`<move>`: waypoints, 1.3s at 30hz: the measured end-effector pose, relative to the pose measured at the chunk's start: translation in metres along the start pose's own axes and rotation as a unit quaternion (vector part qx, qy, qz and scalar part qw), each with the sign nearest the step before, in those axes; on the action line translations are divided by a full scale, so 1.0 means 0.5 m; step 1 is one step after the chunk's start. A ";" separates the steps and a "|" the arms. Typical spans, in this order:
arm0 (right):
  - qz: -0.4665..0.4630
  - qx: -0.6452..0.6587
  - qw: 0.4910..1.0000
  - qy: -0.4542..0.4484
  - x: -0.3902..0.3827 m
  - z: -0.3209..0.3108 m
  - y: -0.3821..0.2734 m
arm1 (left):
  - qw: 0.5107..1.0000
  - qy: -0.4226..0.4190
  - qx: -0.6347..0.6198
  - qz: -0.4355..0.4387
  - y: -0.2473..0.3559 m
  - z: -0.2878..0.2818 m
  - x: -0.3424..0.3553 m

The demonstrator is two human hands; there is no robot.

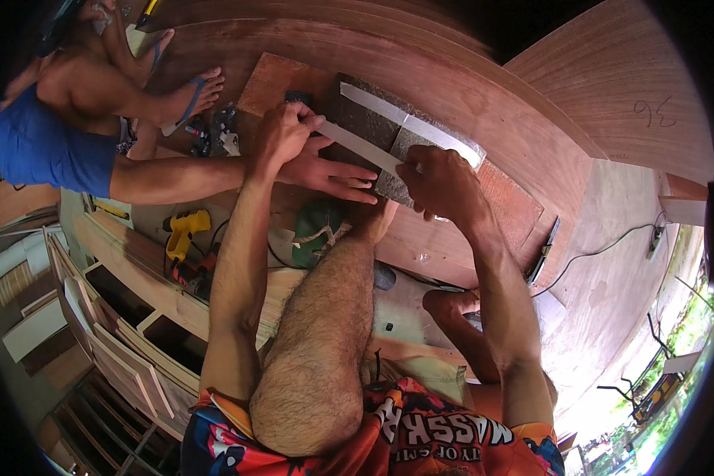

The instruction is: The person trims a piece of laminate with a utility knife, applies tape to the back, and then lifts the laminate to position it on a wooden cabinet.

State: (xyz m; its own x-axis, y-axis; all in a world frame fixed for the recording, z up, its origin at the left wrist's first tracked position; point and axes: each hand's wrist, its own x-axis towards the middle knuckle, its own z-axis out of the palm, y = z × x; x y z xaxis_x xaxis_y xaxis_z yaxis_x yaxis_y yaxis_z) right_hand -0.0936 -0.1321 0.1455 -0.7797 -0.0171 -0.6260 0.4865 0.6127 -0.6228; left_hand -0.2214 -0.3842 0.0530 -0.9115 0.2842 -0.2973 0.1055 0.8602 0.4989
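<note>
Between my two hands stretches a narrow pale strip [358, 147], flat and straight; whether it is tape or metal I cannot tell. My left hand [282, 135] is closed, pinching its left end. At the other end my right hand [446, 181] has its fingers curled onto the strip. Below it lies a dark speckled sheet [366, 117], with a shiny silvery band [440, 136] along its far side. The sheet rests on a reddish-brown board [512, 194]. A co-worker's hand [325, 170] reaches in from the left, fingers spread, close under the strip.
The co-worker's sandalled foot [194, 99] is at the upper left. A yellow power drill [186, 232] lies left of my leg, near a green round object [317, 230]. Wooden frames [127, 349] stand lower left. A cable [595, 258] crosses the floor at right.
</note>
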 end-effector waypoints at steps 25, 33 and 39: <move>-0.023 -0.206 0.973 0.097 0.043 0.069 -0.013 | 0.997 -0.012 0.043 -0.059 -0.083 0.075 0.016; -0.019 -0.207 0.974 0.091 0.039 0.064 -0.020 | 0.992 -0.062 -0.077 -0.078 -0.086 0.077 0.009; 0.000 -0.184 0.976 0.115 0.000 0.056 -0.016 | 0.980 -0.084 -0.149 -0.105 -0.063 0.070 -0.001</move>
State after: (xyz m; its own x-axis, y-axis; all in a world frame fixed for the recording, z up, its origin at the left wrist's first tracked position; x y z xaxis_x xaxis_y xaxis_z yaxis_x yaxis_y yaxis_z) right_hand -0.0864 -0.1592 0.1370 -0.8679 0.1344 -0.4783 0.3451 0.8556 -0.3859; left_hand -0.2101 -0.3967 0.0088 -0.8196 0.2019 -0.5362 -0.2207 0.7524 0.6207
